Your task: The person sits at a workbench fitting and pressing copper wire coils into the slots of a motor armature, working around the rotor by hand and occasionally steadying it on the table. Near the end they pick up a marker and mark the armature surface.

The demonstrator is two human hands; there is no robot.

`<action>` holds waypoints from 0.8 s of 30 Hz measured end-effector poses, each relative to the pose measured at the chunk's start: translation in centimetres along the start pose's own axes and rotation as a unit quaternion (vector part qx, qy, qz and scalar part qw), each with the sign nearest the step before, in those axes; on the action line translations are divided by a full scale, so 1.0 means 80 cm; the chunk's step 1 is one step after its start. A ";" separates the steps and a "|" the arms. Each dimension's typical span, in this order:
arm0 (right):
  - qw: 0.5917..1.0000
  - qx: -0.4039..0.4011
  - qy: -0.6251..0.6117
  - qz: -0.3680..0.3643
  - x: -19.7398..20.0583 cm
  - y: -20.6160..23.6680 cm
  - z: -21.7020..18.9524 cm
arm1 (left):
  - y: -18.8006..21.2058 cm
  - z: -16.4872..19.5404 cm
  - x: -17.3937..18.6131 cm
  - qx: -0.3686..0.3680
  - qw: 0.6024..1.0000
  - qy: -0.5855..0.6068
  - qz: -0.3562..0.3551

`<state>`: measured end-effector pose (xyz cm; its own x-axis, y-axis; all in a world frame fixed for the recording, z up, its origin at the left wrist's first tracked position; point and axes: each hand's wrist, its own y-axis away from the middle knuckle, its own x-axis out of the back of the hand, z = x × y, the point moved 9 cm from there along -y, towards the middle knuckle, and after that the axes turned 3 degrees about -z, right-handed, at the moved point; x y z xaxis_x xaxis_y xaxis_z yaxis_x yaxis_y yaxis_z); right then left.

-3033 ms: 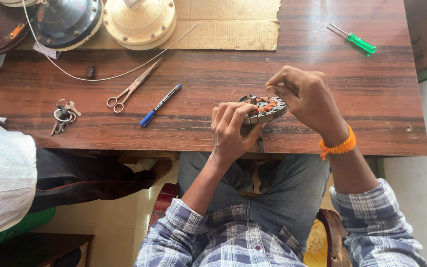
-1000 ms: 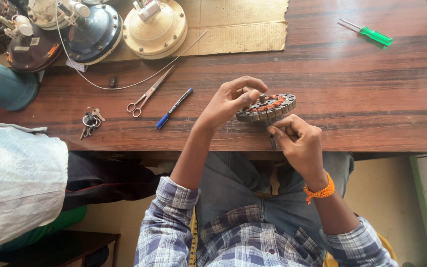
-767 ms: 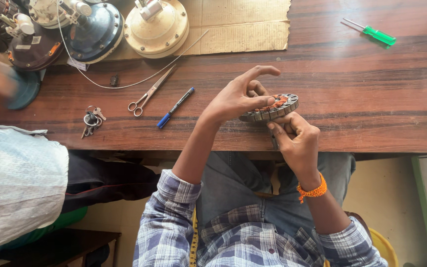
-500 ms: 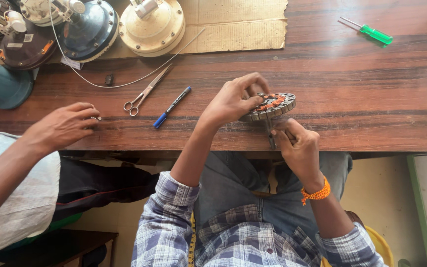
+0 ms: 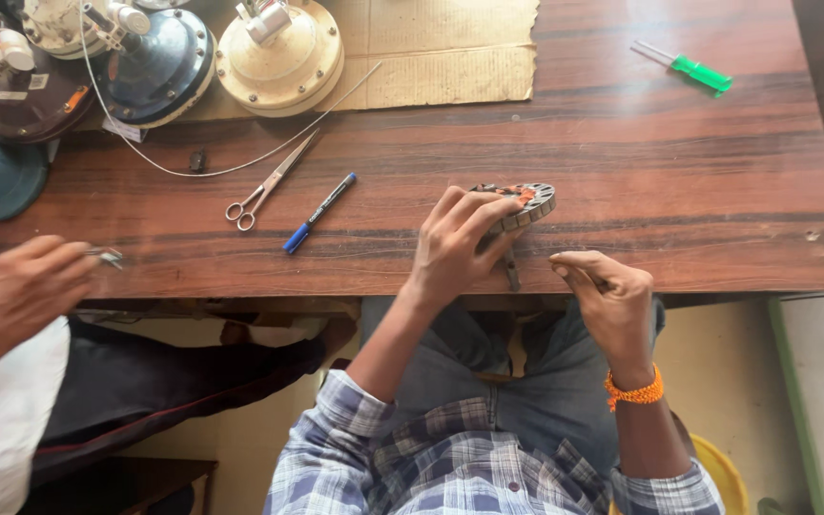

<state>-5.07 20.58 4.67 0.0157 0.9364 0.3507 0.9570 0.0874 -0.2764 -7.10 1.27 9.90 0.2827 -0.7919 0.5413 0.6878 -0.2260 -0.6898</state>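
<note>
- Left hand (image 5: 455, 243) grips the round wound stator (image 5: 525, 203), propped at the near edge of the wooden surface (image 5: 679, 191).
- Right hand (image 5: 612, 300) is pinched shut just beside it; what it pinches cannot be told.
- Scissors (image 5: 269, 181), blue pen (image 5: 319, 213), green screwdriver (image 5: 687, 67), cardboard (image 5: 441, 48) and fan motor housings (image 5: 278, 57) lie farther back.
- Another person's hand (image 5: 16, 296) holds keys (image 5: 105, 256) at the left.

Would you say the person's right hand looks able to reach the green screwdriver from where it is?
Probably yes: the right hand is at the table's near edge, and only bare wood lies between it and the green screwdriver at the far side.
</note>
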 end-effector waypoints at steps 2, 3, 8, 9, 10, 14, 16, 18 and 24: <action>1.000 -0.007 0.013 0.004 0.007 -0.002 -0.012 | 0.004 -0.011 0.000 -0.030 0.999 0.023 -0.026; 1.000 -0.011 0.018 0.006 0.009 -0.003 -0.017 | 0.005 -0.016 0.002 -0.045 0.998 0.034 -0.040; 0.998 0.038 0.052 -0.012 -0.003 -0.020 -0.057 | 0.010 -0.031 0.010 -0.057 0.991 0.071 -0.094; 0.997 0.049 0.050 -0.014 -0.008 -0.026 -0.063 | 0.009 -0.032 0.011 -0.054 0.991 0.075 -0.098; 0.997 0.060 0.052 -0.017 -0.012 -0.032 -0.070 | 0.009 -0.033 0.012 -0.053 0.991 0.078 -0.100; 0.993 0.100 0.053 -0.032 -0.025 -0.055 -0.090 | 0.009 -0.033 0.015 -0.058 0.990 0.086 -0.099; 0.992 0.098 0.068 -0.040 -0.027 -0.064 -0.091 | 0.010 -0.035 0.016 -0.055 0.990 0.097 -0.086; 0.991 0.076 0.100 -0.046 -0.028 -0.072 -0.085 | 0.013 -0.038 0.016 -0.044 0.990 0.113 -0.068; 0.992 0.083 0.028 -0.086 -0.019 -0.070 -0.077 | 0.021 -0.038 0.012 -0.049 0.995 0.079 -0.028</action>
<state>-8.71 16.54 11.19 -0.1238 0.8827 0.4534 0.8858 0.3042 -0.3505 -7.70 -1.60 7.82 0.1321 -0.8537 0.5037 0.6288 -0.3206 -0.7084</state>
